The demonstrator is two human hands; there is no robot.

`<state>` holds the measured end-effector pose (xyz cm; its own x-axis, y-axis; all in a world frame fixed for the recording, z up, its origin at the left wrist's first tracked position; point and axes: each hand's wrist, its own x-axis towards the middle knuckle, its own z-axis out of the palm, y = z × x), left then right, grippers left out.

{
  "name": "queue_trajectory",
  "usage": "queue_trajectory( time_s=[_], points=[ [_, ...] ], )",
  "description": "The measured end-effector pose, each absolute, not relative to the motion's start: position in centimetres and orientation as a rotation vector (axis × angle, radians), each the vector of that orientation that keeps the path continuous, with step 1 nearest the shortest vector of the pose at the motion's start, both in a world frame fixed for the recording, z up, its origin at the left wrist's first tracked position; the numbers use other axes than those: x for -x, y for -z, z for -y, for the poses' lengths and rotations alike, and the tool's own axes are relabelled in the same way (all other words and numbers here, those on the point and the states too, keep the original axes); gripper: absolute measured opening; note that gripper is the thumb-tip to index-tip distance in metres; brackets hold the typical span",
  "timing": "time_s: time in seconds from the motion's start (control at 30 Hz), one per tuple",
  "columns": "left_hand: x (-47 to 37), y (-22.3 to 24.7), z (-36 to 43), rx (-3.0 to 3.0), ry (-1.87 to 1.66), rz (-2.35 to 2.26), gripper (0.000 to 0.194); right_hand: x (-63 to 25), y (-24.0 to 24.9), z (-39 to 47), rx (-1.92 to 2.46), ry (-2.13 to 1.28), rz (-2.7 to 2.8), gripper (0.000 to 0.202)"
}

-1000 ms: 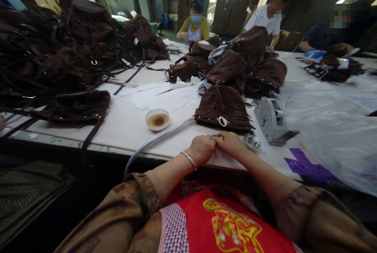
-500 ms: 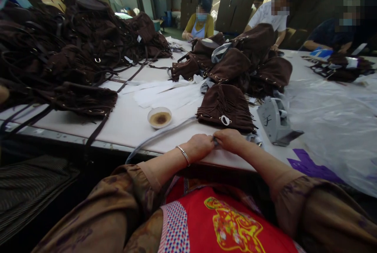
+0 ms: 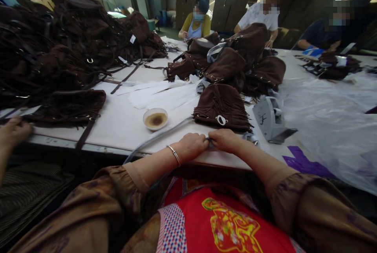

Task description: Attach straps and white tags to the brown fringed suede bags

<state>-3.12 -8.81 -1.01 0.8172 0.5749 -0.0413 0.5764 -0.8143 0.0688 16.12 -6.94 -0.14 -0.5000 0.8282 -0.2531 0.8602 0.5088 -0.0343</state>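
Observation:
Close to the table's front edge, my left hand (image 3: 192, 146) and my right hand (image 3: 224, 140) meet, fingers closed. Both pinch a narrow grey strip (image 3: 209, 140) that looks like a wrapped strap; most of it is hidden by my fingers. Just beyond them lies a dark brown fringed bag (image 3: 221, 105) with a white oval piece on its front. A long grey-wrapped strap (image 3: 160, 134) runs from the bag's left side over the table edge. A grey tape dispenser (image 3: 269, 119) stands right of the bag.
A bowl (image 3: 155, 119) of brownish liquid sits left of the bag. Brown bags pile up at left (image 3: 85, 29) and centre (image 3: 226, 64). Plastic sheeting (image 3: 326, 115) and purple material (image 3: 306, 162) lie right. Another person's hand (image 3: 14, 131) touches a bag at far left; several people work across the table.
The view has shifted slightly right. At far left, another person's hand has come further in, and the bag there has moved left. My hands keep their pinch on the strip.

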Motion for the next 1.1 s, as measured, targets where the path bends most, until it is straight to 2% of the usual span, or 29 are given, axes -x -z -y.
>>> queue_trajectory(
  time_s=[0.07,0.2,0.3,0.4,0.6,0.7,0.83,0.9,1.0,1.1],
  points=[
    [3.0,1.2,7.9,-2.945,0.05,-0.86,0.022,-16.1,0.2,6.9,-1.443,0.206,-2.555,0.023],
    [1.0,2.2,8.1,-2.866,-0.035,-1.04,0.026,-15.7,1.8,7.2,-1.987,0.306,-2.415,0.032],
    [-0.4,2.8,9.5,-2.738,-0.135,-1.233,0.025,-15.6,2.7,7.4,-2.193,0.459,-2.275,0.027],
    [-0.1,2.5,10.5,-2.733,-0.171,-1.24,0.024,-15.6,2.0,7.1,-2.004,0.415,-2.352,0.021],
    [3.5,1.0,8.5,-2.926,0.061,-0.956,0.02,-15.9,-0.5,6.1,-1.445,0.263,-2.538,0.024],
    [3.4,1.3,7.5,-2.953,0.076,-0.875,0.021,-15.9,-0.1,6.0,-1.53,0.297,-2.537,0.026],
    [1.4,2.4,8.3,-2.895,0.014,-1.025,0.026,-15.4,1.8,6.7,-2.057,0.414,-2.358,0.035],
    [0.7,2.7,9.2,-2.868,-0.024,-1.097,0.027,-15.2,2.5,7.3,-2.205,0.432,-2.258,0.033],
    [1.2,2.5,10.0,-2.889,-0.077,-1.057,0.027,-15.1,2.2,7.5,-2.103,0.381,-2.304,0.023],
    [2.9,1.7,9.6,-2.955,-0.036,-0.955,0.023,-15.5,1.1,7.1,-1.75,0.3,-2.472,0.022]
  ],
)
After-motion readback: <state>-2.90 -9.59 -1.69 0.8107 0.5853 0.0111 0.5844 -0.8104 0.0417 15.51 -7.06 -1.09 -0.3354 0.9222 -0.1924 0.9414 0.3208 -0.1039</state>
